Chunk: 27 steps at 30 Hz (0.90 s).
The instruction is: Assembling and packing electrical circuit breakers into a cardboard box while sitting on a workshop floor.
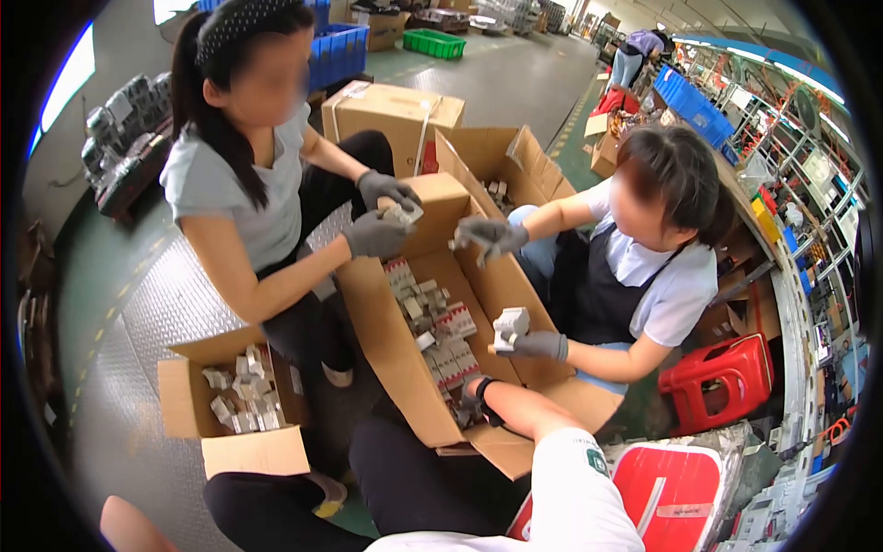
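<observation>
My right arm reaches over the near edge of a large open cardboard box [391,336]. My right hand [472,386], with a dark band at its wrist, is down inside, next to rows of white circuit breakers [449,365] with red strips. Its fingers are hidden. More loose pale breakers [421,304] lie heaped further along the box. Of my left side only a piece of bare skin shows at the lower left; the left hand is out of view. Across the box, a co-worker's gloved hand holds a white breaker [510,328]. Another co-worker grips a breaker [403,213] in two gloved hands.
A smaller open carton [189,396] of pale breakers stands at left. Behind the large box are another open carton [543,175] and a closed, strapped carton [368,112]. A red stool [727,377] stands at right. Blue crates [338,57] and a green crate [434,43] are further back.
</observation>
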### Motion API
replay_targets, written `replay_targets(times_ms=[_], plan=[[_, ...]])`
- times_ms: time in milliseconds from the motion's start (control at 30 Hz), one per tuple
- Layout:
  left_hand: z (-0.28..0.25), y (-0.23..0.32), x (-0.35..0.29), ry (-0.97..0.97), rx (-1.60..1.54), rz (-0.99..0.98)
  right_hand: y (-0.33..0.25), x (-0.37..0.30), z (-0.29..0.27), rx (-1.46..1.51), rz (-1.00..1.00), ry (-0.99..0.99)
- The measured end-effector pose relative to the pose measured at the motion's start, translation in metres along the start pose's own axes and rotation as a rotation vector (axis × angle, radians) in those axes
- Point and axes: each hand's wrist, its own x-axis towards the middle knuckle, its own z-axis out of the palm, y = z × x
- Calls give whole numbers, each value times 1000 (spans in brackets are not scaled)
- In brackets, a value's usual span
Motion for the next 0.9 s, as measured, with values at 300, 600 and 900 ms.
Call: replay_targets(times_ms=[300,600,900], plan=[[4,9,18,37,47,55,13,17,-12,-169,-28,-75],[-37,69,15,331,144,246,20,-45,-40,-185,-105,725],[15,-76,-116,63,-186,-1036,-38,-202,-10,705,-352,1221]])
